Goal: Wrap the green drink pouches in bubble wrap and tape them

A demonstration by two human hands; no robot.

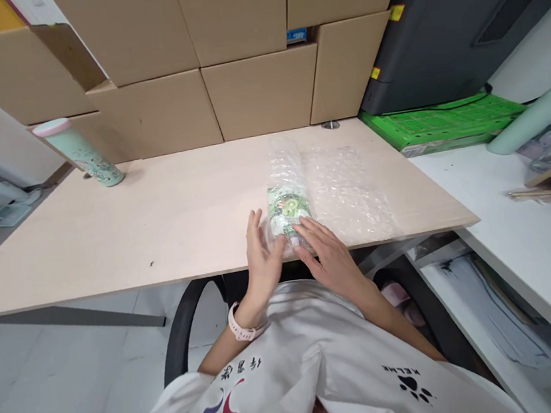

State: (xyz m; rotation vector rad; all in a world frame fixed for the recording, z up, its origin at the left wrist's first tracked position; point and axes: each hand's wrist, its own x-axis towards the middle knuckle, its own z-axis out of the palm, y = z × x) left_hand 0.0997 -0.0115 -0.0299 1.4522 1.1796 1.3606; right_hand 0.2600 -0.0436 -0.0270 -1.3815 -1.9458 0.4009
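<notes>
Green-and-white packet [287, 204], long axis toward cardboard boxes [262, 94].

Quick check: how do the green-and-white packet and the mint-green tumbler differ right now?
The green-and-white packet lies flat, while the mint-green tumbler stands upright.
The packet is at the left hand and right hand; the tumbler stands apart from both, off to the left.
Clear bubble wrap lies about the packet, while the tumbler is unwrapped.
Both are on the wood-look table and carry printed decoration.
</notes>
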